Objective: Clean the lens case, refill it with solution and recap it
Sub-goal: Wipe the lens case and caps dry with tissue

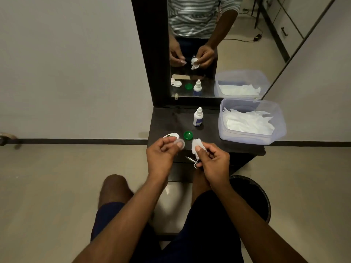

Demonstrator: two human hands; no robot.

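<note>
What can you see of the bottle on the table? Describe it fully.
The bottle is small, white and looks plastic, with a blue label low on its body and a narrow white dropper cap, on. It stands upright on the dark table, near the mirror, beyond the green cap. Nothing touches it.

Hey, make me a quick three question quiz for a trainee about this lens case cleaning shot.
1. True or false: the green cap is screwed onto the lens case.
2. Which hand holds the tissue? A) left B) right C) neither
3. Fill in: the solution bottle stands ___ on the table, its cap on.

Key:
1. False; it lies on the table beside the case.
2. B; the right hand pinches it, while the left hand holds a clear cap.
3. upright
</note>
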